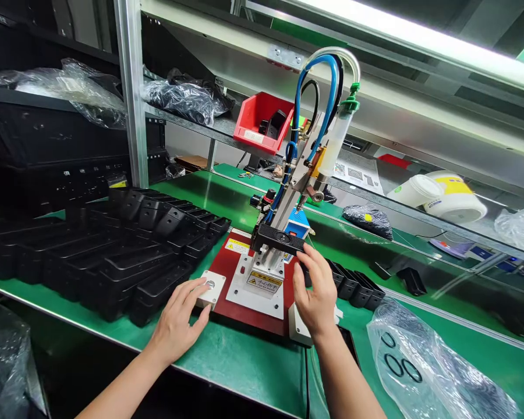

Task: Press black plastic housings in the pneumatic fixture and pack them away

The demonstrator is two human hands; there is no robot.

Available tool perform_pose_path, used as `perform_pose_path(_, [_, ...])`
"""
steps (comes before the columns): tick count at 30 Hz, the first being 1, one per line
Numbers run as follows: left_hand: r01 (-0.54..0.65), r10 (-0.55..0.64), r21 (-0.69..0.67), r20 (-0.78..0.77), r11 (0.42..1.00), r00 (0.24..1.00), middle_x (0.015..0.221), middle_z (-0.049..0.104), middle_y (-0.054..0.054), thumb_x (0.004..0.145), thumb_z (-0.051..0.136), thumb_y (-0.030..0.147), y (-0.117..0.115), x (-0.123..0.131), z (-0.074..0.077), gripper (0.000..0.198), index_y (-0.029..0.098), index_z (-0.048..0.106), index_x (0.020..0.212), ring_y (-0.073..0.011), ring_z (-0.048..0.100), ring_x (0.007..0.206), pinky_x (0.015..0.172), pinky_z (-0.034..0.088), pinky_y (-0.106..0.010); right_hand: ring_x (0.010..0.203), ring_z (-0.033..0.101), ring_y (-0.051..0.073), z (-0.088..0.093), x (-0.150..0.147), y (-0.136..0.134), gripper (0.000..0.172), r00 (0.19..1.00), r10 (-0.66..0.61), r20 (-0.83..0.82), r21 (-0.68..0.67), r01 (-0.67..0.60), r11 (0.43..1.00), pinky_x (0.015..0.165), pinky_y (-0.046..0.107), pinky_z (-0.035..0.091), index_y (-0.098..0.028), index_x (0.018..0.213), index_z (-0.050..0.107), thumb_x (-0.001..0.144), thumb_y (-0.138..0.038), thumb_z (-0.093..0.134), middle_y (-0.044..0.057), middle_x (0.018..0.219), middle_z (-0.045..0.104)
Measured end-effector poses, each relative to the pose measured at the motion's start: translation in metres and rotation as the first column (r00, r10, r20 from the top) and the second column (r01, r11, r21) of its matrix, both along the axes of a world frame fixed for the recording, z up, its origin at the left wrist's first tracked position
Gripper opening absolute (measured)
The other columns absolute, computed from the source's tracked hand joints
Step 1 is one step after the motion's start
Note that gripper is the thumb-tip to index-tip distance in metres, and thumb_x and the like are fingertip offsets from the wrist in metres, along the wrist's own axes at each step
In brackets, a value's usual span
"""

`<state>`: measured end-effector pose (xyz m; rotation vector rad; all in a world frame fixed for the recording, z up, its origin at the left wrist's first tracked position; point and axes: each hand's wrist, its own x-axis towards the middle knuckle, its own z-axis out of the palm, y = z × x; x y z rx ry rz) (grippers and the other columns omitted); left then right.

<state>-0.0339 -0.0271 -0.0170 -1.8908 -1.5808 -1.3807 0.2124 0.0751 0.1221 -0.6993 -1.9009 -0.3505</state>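
A bench dispensing machine (288, 198) with a clear syringe (337, 139) and blue hoses stands on a dark red base (227, 291). A long black plastic housing (283, 237) with a round recess lies across its fixture, below the nozzle. My left hand (179, 320) has its fingers stretched over the left white button box (213, 288), fingertips by the silver button, thumb apart. At the housing's right end is my right hand (317, 288), its fingertips at or touching that end and its thumb spread below. Behind its wrist sits a second white box (297, 326), partly covered.
Black housings (113, 262) are piled at left; more housings (358, 285) stand in a row at right. A plastic bag (436, 361) at front right has several black rings (393, 365) on it. A red bin (262, 125) sits on the shelf above.
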Motion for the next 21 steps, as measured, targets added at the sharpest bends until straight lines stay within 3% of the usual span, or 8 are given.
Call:
perform_pose_path(6, [-0.051,0.047,-0.072,-0.055,0.996,0.997,0.131,0.052,-0.012,0.090,0.054,0.026,0.002,0.001,-0.002,0.044,0.021,0.045,0.133,-0.0261,0.053,0.119,0.098,0.049,-0.042,0.111,0.061,0.031,-0.078,0.050,-0.037,0.027,0.993,-0.112,0.039,-0.049,0.113,0.992,0.086,0.051,0.051,-0.022,0.114,0.061,0.089,-0.016,0.054,0.012,0.117,0.065])
perform_pose_path(9, [-0.066,0.061,-0.074,-0.066,0.995,0.996,0.131,0.053,-0.012,0.090,0.054,0.027,0.002,0.002,-0.003,0.045,0.021,0.045,0.133,-0.0260,0.054,0.118,0.097,0.048,-0.041,0.103,0.066,0.030,-0.105,0.067,-0.049,0.032,0.987,-0.099,0.128,-0.086,0.110,0.990,0.079,0.047,0.053,-0.026,0.117,0.060,0.088,-0.015,0.054,0.008,0.110,0.069])
perform_pose_path(14, [-0.088,0.082,-0.070,-0.086,0.994,0.993,0.131,0.053,-0.012,0.090,0.054,0.029,0.001,0.002,-0.002,0.044,0.021,0.045,0.133,-0.0261,0.054,0.118,0.096,0.047,-0.041,0.100,0.066,0.028,-0.117,0.070,-0.050,0.036,0.989,-0.132,0.063,-0.044,0.135,0.990,0.079,0.043,0.053,-0.021,0.123,0.056,0.088,-0.013,0.054,0.011,0.111,0.069])
perform_pose_path(21, [-0.172,0.167,-0.033,-0.113,0.985,0.979,0.128,0.055,-0.013,0.088,0.057,0.030,0.006,0.009,0.000,0.039,0.018,0.049,0.124,-0.0260,0.056,0.115,0.092,0.048,-0.039,0.098,0.063,0.028,-0.123,0.060,-0.042,0.015,0.974,-0.224,0.004,-0.033,0.224,0.974,0.084,0.045,0.046,-0.018,0.104,0.060,0.091,-0.019,0.052,0.009,0.096,0.070])
